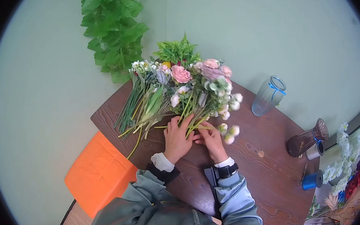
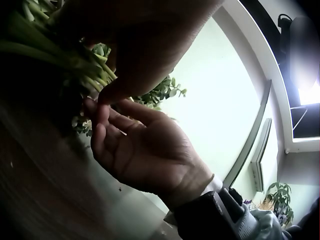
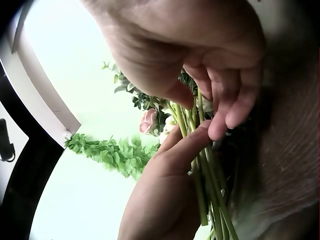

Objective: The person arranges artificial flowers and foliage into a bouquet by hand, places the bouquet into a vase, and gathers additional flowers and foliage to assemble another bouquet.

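Note:
Both hands meet at the green flower stems (image 3: 215,192) over the table. In the head view, the left hand (image 1: 178,140) grips the stems; its thumb lies across them in the right wrist view, where part of the left hand (image 3: 162,187) shows below. The right hand (image 1: 213,141) has its thumb and curled fingers around the same stems, its fingertips close to the left thumb. Pink roses (image 1: 181,74) and white buds (image 1: 233,130) top the bunch. In the left wrist view, the right palm (image 2: 155,152) shows under the dark left hand (image 2: 145,45).
More stems (image 1: 131,108) lie at the left on the wooden table (image 1: 252,174). A blue glass vase (image 1: 263,99), a dark ribbed vase (image 1: 303,142) and a blue ribbon spool (image 1: 310,181) stand to the right. An orange seat (image 1: 100,171) is beside the table's left edge.

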Action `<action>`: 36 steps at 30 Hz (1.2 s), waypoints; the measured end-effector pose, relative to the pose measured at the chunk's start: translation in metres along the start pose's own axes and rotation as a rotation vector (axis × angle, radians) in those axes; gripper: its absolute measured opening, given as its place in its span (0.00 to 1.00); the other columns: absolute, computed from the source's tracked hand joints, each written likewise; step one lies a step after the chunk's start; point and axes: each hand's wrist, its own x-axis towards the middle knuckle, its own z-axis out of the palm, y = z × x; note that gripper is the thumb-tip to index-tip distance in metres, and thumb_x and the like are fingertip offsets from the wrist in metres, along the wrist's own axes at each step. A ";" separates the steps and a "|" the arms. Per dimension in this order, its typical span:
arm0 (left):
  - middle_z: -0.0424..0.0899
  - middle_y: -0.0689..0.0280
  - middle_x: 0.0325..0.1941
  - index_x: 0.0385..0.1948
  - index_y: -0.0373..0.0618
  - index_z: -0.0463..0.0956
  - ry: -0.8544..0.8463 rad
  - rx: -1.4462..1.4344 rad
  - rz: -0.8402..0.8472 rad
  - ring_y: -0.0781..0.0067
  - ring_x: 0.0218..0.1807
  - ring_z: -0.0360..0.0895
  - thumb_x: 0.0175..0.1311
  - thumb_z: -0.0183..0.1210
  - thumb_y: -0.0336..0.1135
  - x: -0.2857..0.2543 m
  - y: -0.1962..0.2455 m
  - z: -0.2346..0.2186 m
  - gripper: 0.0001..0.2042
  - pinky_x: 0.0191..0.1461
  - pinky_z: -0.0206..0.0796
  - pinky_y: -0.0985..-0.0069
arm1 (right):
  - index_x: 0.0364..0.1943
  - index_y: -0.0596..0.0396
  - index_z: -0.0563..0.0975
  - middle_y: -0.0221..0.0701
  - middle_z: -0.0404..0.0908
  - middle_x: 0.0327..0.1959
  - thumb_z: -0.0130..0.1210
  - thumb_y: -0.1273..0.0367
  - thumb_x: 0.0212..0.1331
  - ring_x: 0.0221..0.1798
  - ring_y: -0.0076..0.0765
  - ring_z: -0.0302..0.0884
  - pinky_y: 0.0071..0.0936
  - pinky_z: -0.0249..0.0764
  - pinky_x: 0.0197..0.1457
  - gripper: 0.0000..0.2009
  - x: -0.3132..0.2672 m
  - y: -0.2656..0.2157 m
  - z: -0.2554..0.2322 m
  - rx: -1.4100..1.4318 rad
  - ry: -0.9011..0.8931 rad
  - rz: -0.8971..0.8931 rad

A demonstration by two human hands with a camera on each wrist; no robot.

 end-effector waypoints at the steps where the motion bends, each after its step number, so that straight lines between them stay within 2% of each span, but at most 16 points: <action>1: 0.62 0.54 0.52 0.57 0.56 0.62 -0.029 -0.040 -0.034 0.51 0.52 0.61 0.50 0.58 0.35 -0.001 0.001 0.001 0.28 0.50 0.55 0.57 | 0.53 0.61 0.66 0.31 0.78 0.37 0.49 0.68 0.61 0.27 0.21 0.77 0.12 0.70 0.27 0.18 0.000 0.004 -0.001 0.023 0.015 -0.022; 7: 0.61 0.52 0.54 0.60 0.56 0.58 -0.142 -0.027 0.033 0.49 0.52 0.61 0.49 0.59 0.36 0.000 -0.003 -0.006 0.32 0.50 0.58 0.54 | 0.47 0.62 0.68 0.29 0.77 0.29 0.51 0.67 0.59 0.24 0.20 0.75 0.11 0.69 0.24 0.15 0.005 0.006 -0.009 0.061 0.009 0.020; 14: 0.64 0.48 0.49 0.61 0.46 0.51 -0.053 -0.177 0.002 0.45 0.47 0.68 0.50 0.57 0.34 0.007 -0.002 -0.015 0.34 0.48 0.64 0.59 | 0.45 0.61 0.68 0.29 0.77 0.29 0.52 0.69 0.58 0.25 0.21 0.76 0.13 0.68 0.24 0.14 0.004 0.005 -0.006 0.129 0.067 0.030; 16: 0.69 0.48 0.44 0.61 0.42 0.51 -0.207 -0.042 -0.041 0.44 0.43 0.70 0.51 0.56 0.32 0.007 -0.004 -0.014 0.33 0.45 0.65 0.59 | 0.46 0.61 0.68 0.28 0.77 0.30 0.52 0.69 0.58 0.25 0.21 0.76 0.13 0.68 0.24 0.14 0.005 0.007 -0.007 0.122 0.058 0.035; 17: 0.69 0.48 0.44 0.61 0.42 0.51 -0.210 -0.042 -0.041 0.44 0.43 0.70 0.51 0.56 0.32 0.007 -0.003 -0.014 0.33 0.45 0.65 0.59 | 0.46 0.61 0.68 0.28 0.77 0.31 0.52 0.70 0.58 0.25 0.21 0.76 0.13 0.69 0.25 0.14 0.005 0.008 -0.008 0.114 0.051 0.037; 20: 0.71 0.50 0.39 0.59 0.44 0.53 -0.200 -0.014 -0.058 0.45 0.39 0.72 0.51 0.55 0.31 0.008 -0.003 -0.012 0.31 0.41 0.66 0.59 | 0.46 0.61 0.69 0.28 0.77 0.32 0.51 0.71 0.58 0.26 0.21 0.76 0.12 0.69 0.25 0.13 0.004 0.007 -0.008 0.124 0.048 0.031; 22: 0.72 0.52 0.37 0.56 0.46 0.58 -0.064 -0.139 0.020 0.46 0.38 0.72 0.51 0.54 0.29 0.011 -0.007 -0.007 0.27 0.40 0.66 0.60 | 0.45 0.60 0.69 0.28 0.77 0.31 0.51 0.72 0.57 0.26 0.21 0.76 0.12 0.69 0.25 0.12 0.003 0.005 -0.005 0.146 0.079 0.008; 23: 0.72 0.52 0.37 0.56 0.46 0.58 -0.065 -0.140 0.023 0.46 0.38 0.72 0.51 0.54 0.29 0.012 -0.005 -0.006 0.27 0.40 0.66 0.60 | 0.44 0.60 0.70 0.28 0.77 0.31 0.51 0.73 0.57 0.26 0.21 0.76 0.12 0.69 0.25 0.11 0.003 0.003 -0.004 0.165 0.107 -0.016; 25: 0.72 0.54 0.36 0.53 0.47 0.62 0.036 -0.240 0.083 0.48 0.38 0.72 0.51 0.53 0.27 0.012 0.002 -0.004 0.24 0.40 0.66 0.60 | 0.43 0.60 0.70 0.27 0.77 0.30 0.51 0.73 0.57 0.26 0.21 0.76 0.12 0.69 0.25 0.10 0.004 0.003 -0.005 0.189 0.125 -0.049; 29: 0.71 0.54 0.37 0.52 0.48 0.63 0.042 -0.276 0.084 0.48 0.39 0.72 0.51 0.52 0.26 0.011 0.006 -0.001 0.23 0.39 0.65 0.60 | 0.42 0.59 0.71 0.27 0.77 0.29 0.51 0.74 0.56 0.26 0.20 0.75 0.12 0.69 0.25 0.10 0.007 0.009 -0.010 0.245 0.158 -0.095; 36: 0.73 0.54 0.39 0.56 0.45 0.60 -0.177 -0.103 0.031 0.50 0.41 0.72 0.53 0.54 0.29 0.011 0.013 -0.008 0.26 0.43 0.65 0.62 | 0.41 0.58 0.72 0.27 0.77 0.30 0.50 0.72 0.57 0.26 0.20 0.76 0.13 0.69 0.25 0.09 0.002 0.000 -0.009 0.195 0.173 0.042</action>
